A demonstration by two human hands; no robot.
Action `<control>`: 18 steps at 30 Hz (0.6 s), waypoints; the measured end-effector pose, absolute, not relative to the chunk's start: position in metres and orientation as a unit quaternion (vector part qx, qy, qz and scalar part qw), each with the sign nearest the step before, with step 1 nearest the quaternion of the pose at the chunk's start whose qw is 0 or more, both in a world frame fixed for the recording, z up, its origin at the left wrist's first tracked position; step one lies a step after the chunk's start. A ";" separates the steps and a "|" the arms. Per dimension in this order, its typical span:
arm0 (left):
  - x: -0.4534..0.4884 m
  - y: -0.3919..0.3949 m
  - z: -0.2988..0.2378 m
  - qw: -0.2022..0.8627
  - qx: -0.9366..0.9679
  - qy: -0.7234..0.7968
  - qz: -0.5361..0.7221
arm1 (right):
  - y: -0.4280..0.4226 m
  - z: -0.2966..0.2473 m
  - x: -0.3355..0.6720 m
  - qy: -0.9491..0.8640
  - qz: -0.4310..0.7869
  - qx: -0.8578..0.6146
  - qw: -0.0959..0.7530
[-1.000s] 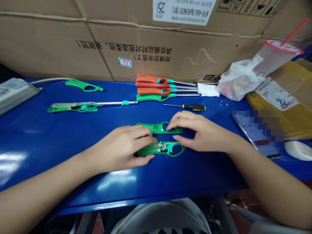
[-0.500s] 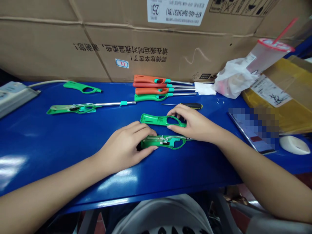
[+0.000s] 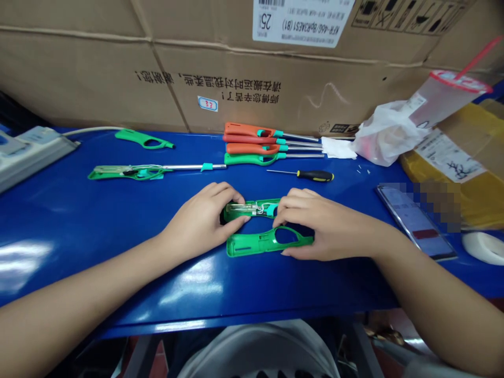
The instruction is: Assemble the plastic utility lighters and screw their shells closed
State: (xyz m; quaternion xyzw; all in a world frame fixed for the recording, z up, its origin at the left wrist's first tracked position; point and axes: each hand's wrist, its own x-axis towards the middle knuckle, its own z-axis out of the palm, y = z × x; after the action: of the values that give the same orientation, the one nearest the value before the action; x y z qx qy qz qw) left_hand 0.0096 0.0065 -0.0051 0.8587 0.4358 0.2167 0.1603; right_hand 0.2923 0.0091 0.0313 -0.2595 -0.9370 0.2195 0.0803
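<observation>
My left hand [image 3: 205, 220] is closed around the butt end of an opened green lighter body [image 3: 252, 209] with wires and a clear tank showing inside. My right hand [image 3: 315, 226] pinches an empty green handle shell [image 3: 260, 243], which lies on the blue table [image 3: 118, 226] just in front of the lighter body. Both hands rest on the table, close together at its middle.
Behind the hands lie a black-handled screwdriver [image 3: 311, 174], a row of orange and green long lighters [image 3: 260, 144], an opened lighter with its metal tube [image 3: 134, 171] and a loose green shell [image 3: 144, 139]. A phone [image 3: 417, 223] and tape roll [image 3: 484, 247] sit right; cardboard boxes [image 3: 244, 68] stand behind.
My right hand has carried the empty shell from behind the lighter body to in front of it. The lighter body under my left hand has slid a little farther from me.
</observation>
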 end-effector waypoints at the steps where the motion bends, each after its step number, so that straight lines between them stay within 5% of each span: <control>1: 0.009 0.008 -0.006 0.159 0.857 0.436 0.222 | 0.010 0.027 0.290 -0.940 0.206 -0.259 0.083; 6: 0.008 0.013 -0.010 0.157 0.858 0.418 0.253 | 0.024 0.016 0.293 -0.914 0.156 -0.310 0.212; 18: 0.007 0.019 -0.010 0.125 0.859 0.380 0.319 | 0.037 0.007 0.296 -0.910 0.139 -0.333 0.205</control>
State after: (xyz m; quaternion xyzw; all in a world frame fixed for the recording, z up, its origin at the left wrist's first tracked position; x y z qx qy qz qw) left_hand 0.0070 0.0185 -0.0099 0.8592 0.3795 0.3195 0.1254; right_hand 0.2963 0.0372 0.0069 -0.3329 -0.9098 0.1389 0.2053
